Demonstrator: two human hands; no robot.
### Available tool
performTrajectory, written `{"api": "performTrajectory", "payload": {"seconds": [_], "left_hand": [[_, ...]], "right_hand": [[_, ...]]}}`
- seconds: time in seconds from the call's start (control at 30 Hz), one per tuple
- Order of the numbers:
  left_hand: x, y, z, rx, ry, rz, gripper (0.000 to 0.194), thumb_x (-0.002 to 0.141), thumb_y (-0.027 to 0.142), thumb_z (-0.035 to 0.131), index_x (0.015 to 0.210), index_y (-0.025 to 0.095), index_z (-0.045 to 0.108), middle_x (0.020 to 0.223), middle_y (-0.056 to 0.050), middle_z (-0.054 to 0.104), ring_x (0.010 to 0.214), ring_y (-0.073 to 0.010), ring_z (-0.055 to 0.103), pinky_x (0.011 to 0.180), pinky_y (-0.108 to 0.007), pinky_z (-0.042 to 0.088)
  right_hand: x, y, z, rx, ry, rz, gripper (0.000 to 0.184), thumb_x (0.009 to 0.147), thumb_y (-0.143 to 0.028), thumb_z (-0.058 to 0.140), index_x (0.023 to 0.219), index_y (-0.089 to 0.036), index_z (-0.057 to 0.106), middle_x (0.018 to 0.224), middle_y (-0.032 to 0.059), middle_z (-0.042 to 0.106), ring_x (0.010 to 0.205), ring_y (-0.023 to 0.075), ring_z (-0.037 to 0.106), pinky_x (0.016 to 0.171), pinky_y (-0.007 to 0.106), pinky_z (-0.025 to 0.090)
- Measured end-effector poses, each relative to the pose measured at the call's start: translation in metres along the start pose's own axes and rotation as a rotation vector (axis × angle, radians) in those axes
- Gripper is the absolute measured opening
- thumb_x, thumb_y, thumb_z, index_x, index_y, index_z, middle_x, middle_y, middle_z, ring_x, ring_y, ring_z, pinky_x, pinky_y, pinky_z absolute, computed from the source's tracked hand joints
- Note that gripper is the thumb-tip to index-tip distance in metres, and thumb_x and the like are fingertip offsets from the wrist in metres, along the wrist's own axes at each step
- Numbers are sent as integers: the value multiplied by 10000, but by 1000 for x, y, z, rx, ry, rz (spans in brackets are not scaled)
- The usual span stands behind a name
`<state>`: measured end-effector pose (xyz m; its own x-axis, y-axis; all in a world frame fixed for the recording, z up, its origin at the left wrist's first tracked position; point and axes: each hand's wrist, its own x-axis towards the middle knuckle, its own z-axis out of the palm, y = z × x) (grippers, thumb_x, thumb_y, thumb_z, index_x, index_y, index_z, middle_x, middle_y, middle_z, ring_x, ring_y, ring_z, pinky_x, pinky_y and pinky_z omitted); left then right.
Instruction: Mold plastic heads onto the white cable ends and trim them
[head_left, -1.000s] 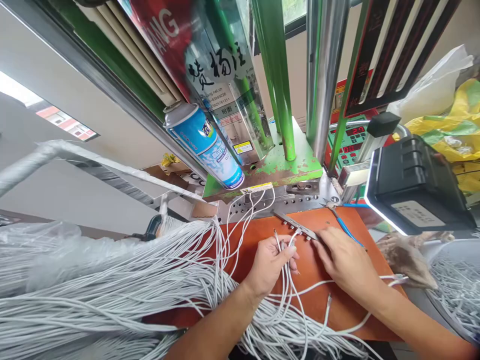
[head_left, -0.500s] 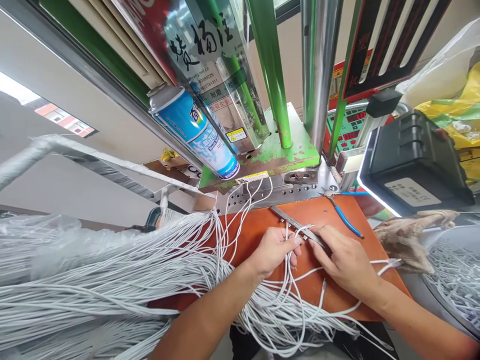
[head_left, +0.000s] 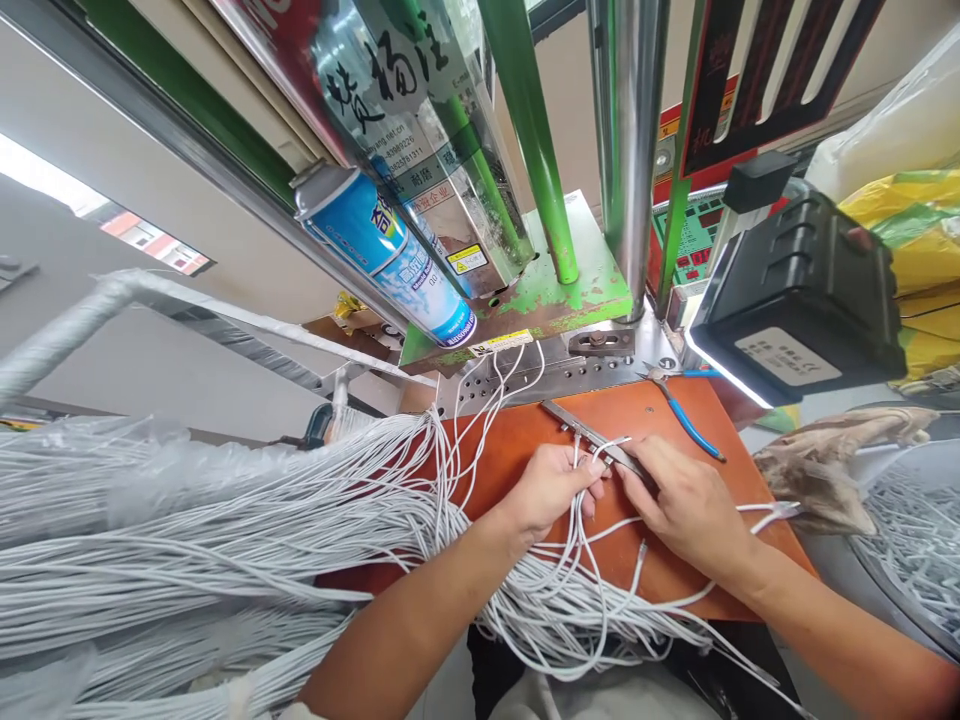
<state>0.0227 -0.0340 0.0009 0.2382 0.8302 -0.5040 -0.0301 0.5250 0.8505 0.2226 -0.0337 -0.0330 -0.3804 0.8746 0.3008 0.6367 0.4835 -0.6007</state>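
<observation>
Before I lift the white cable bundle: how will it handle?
The white cable bundle looks floppy: strands loop and droop past the orange board's near edge. It may snag on itself, since strands cross. Probably heavy overall, given so many strands.

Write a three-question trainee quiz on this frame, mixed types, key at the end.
1. Which item is the right hand gripping?
A) the spray can
B) the slim metal bar
C) the black box

2. True or false: the left hand holds white cables.

3. Fill in the colour: the pliers beyond the right hand have ____ handles.

Key: 1. B; 2. true; 3. blue.
</observation>
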Motion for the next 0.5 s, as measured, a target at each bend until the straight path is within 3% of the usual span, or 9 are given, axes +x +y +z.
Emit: {"api": "performTrajectory", "payload": {"seconds": [0.23,0.43,0.5], "left_hand": [[1,-8,3,-37,73,-3,519,683,568,904,790,109,688,611,-9,632,441,-71,489,440,-217,362],[-2,-6,11,-85,66,10,562,655,624,899,647,131,629,556,2,566,423,-55,411,422,-223,316],[-3,-4,13,-118,64,10,566,634,624,906,677,130,634,573,7,563,434,-50,395,424,-220,296]], "right_hand": [[-5,-2,5,-197,66,-103,293,1099,-305,425,1075,-173,686,844,68,661,757,220,629,680,349,391],[-4,2,4,-50,45,-112,252,1093,-333,452,1064,-215,672,869,72,692,772,220,652,695,336,438],[-3,3,4,-37,38,-114,244,1090,-342,459,1044,-223,666,856,69,689,764,220,649,689,334,442]]}}
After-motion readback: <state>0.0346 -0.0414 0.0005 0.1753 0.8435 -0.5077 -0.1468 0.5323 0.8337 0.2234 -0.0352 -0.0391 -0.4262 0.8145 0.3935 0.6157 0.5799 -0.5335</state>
